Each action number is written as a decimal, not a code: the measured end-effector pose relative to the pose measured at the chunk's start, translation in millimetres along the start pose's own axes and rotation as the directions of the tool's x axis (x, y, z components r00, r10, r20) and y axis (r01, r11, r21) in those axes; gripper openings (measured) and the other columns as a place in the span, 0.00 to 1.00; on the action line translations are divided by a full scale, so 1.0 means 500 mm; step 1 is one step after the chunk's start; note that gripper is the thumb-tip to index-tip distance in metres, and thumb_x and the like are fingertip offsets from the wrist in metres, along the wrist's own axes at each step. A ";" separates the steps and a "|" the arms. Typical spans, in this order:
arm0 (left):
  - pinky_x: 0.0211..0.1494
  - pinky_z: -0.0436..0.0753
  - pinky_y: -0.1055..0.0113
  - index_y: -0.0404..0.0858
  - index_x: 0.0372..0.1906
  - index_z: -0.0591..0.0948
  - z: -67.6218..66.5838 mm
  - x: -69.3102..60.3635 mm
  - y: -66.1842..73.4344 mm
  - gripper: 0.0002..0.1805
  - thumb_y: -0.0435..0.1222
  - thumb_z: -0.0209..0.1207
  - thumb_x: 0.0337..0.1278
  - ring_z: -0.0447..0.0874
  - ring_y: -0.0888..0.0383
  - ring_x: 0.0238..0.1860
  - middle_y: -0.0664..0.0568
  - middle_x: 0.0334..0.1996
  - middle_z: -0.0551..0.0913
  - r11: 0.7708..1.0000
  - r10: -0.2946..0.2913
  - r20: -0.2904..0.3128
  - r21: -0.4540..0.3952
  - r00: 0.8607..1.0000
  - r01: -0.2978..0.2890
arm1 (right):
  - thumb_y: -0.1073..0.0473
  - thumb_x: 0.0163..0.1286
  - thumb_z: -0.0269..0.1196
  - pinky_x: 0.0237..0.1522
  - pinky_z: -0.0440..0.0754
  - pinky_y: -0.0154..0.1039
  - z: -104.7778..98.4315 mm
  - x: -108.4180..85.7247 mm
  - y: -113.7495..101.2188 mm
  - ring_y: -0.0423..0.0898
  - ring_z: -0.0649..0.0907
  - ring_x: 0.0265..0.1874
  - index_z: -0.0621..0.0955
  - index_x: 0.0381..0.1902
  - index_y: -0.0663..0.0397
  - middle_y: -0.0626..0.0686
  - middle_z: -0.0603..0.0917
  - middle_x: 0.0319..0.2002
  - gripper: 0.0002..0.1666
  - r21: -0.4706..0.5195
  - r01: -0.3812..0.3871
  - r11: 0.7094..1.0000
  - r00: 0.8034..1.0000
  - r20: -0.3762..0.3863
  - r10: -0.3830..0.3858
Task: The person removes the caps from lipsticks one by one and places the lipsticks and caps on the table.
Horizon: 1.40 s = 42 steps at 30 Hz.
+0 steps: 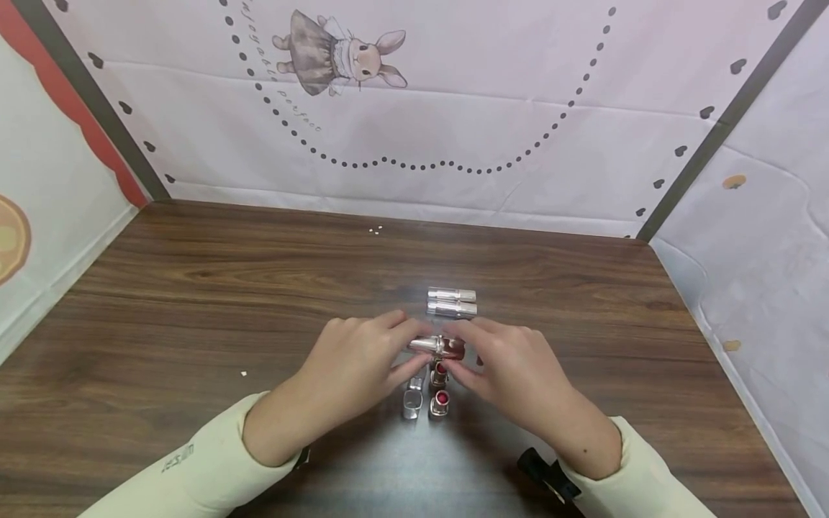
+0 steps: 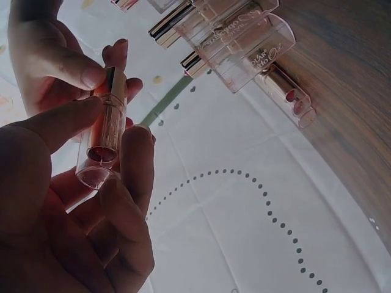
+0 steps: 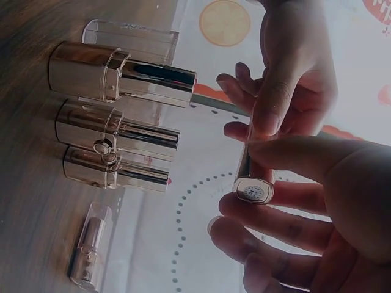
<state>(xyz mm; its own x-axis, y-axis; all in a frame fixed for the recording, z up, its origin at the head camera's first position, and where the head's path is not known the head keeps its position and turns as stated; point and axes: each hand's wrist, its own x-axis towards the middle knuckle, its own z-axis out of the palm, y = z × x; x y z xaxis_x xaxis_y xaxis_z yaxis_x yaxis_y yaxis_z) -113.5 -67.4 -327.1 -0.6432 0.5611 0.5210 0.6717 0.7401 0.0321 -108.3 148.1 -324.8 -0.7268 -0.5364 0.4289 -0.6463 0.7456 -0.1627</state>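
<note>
A lipstick in a clear cap is pinched between both hands, lying sideways. My left hand grips its capped end with thumb and fingers; the cap covers the metal tube in the left wrist view. The right hand holds the other end, whose round-labelled base faces the right wrist camera. Just below the hands stand uncapped lipsticks with red tips, and clear caps stand to their left. The right wrist view shows several gold tubes beside the hands.
Two silvery capped lipsticks lie side by side beyond the hands. Small white bits are scattered near the back of the brown wooden table, with another bit at left. Printed cloth hangs behind and at both sides.
</note>
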 end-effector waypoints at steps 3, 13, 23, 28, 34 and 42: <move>0.14 0.62 0.70 0.51 0.46 0.86 0.000 0.000 0.001 0.15 0.51 0.68 0.56 0.71 0.63 0.13 0.61 0.24 0.80 1.000 0.002 0.010 0.004 1.000 -0.002 | 0.53 0.55 0.77 0.18 0.65 0.27 0.000 0.001 -0.001 0.32 0.69 0.15 0.85 0.51 0.43 0.42 0.85 0.28 0.24 -0.016 0.000 1.000 1.000 0.021 0.000; 0.14 0.61 0.69 0.51 0.46 0.86 0.001 0.000 0.002 0.16 0.53 0.67 0.57 0.71 0.63 0.13 0.62 0.23 0.79 1.000 -0.004 0.025 0.023 1.000 0.003 | 0.52 0.58 0.76 0.18 0.68 0.31 0.001 0.000 -0.003 0.35 0.75 0.17 0.87 0.49 0.43 0.42 0.86 0.30 0.20 -0.060 -0.011 0.998 0.999 0.042 0.014; 0.15 0.64 0.68 0.51 0.46 0.85 0.001 -0.001 0.000 0.15 0.52 0.66 0.59 0.75 0.61 0.14 0.61 0.26 0.83 1.000 0.006 0.044 -0.010 0.999 -0.006 | 0.52 0.58 0.76 0.19 0.70 0.31 -0.002 -0.001 -0.002 0.35 0.78 0.18 0.87 0.49 0.42 0.43 0.87 0.33 0.20 -0.042 -0.015 0.999 0.999 0.045 0.017; 0.15 0.65 0.68 0.52 0.47 0.85 -0.002 -0.001 -0.001 0.14 0.52 0.64 0.61 0.76 0.61 0.15 0.62 0.26 0.82 0.999 0.029 0.050 -0.037 0.998 -0.027 | 0.54 0.58 0.75 0.20 0.71 0.31 -0.004 -0.002 0.001 0.35 0.79 0.19 0.87 0.50 0.40 0.45 0.88 0.35 0.20 -0.003 -0.015 1.000 0.999 0.040 0.015; 0.15 0.64 0.68 0.52 0.47 0.85 -0.004 0.001 -0.001 0.14 0.52 0.64 0.62 0.77 0.62 0.16 0.62 0.27 0.83 0.999 0.033 0.055 -0.038 0.998 -0.031 | 0.54 0.59 0.75 0.20 0.71 0.30 -0.007 -0.003 0.002 0.35 0.80 0.20 0.87 0.51 0.40 0.45 0.88 0.36 0.21 0.006 -0.016 1.000 0.999 0.042 0.016; 0.15 0.63 0.68 0.50 0.44 0.85 -0.001 0.001 -0.001 0.14 0.53 0.65 0.59 0.76 0.61 0.15 0.61 0.27 0.85 1.000 0.015 0.065 -0.020 0.998 -0.014 | 0.53 0.58 0.75 0.18 0.67 0.29 -0.008 -0.001 0.000 0.34 0.76 0.18 0.87 0.50 0.40 0.44 0.88 0.34 0.20 -0.021 -0.028 0.999 0.998 0.058 0.029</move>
<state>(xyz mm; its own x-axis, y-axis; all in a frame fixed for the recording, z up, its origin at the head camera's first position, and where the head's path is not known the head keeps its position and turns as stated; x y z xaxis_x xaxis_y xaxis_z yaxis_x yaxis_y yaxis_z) -113.9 -67.8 -326.5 -0.6556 0.5949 0.4651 0.6877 0.7247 0.0425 -107.0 149.8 -321.3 -0.7574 -0.5366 0.3721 -0.6209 0.7682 -0.1561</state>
